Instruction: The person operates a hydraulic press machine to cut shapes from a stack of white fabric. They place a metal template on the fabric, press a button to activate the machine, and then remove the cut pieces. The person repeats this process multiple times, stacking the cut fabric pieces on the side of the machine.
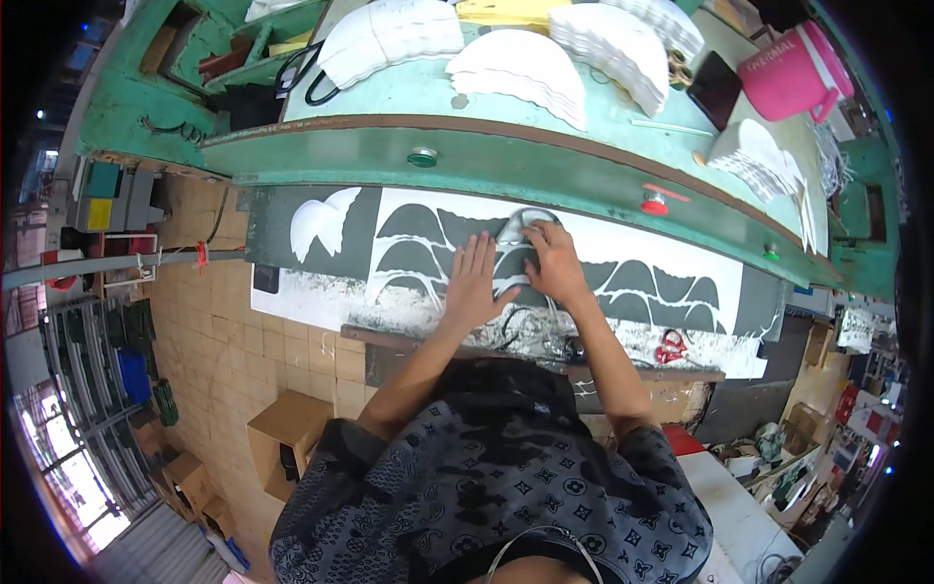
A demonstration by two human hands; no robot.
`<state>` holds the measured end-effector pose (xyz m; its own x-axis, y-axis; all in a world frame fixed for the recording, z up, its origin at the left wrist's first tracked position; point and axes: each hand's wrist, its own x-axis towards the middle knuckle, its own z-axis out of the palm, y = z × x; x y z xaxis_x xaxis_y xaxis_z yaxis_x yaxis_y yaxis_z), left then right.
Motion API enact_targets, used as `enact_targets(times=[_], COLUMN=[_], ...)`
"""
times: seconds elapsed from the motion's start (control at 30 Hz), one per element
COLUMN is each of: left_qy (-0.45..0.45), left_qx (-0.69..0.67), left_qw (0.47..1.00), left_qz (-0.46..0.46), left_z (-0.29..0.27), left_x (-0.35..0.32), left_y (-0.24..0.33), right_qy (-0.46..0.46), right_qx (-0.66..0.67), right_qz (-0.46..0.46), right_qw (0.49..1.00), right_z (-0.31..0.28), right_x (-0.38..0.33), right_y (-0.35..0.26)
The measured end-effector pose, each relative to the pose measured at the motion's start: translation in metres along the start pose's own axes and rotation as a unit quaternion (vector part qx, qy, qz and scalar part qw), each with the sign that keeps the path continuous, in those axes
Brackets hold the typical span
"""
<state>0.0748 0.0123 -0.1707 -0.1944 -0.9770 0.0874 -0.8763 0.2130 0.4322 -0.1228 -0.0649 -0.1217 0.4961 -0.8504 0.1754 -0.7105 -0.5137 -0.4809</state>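
On the white cut-out sheet (654,255): left hand (474,284) flat, fingers straight, thumb apart. Right hand (556,265) fingers bent at curved metallic piece (531,216), by sheet's far edge; can't tell if clamped.

Wearing loose dark shirt (506,467), patched grey and black, printed with paisley at left, small stars and ringed flowers toward right. Cut with short sleeves (342,453), dark collar (530,547). Has thin pale cord (545,529) looped there.
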Motion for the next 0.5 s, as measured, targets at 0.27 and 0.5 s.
enact_targets(times=[0.27, 0.5], left_qy=[-0.013, 0.133], left_qx=[-0.003, -0.223], left_qw=[1.0, 0.965], left_qz=[-0.003, -0.025], left_z=[0.006, -0.01], left_x=[0.0, -0.005], left_y=[-0.008, -0.006], right_qy=[-0.072, 0.155], right_qx=[-0.145, -0.072], right_qz=[0.106, 0.012], right_qw=[0.981, 0.985], right_z=[0.015, -0.003], right_x=[0.032, -0.05], right_y=[0.001, -0.021])
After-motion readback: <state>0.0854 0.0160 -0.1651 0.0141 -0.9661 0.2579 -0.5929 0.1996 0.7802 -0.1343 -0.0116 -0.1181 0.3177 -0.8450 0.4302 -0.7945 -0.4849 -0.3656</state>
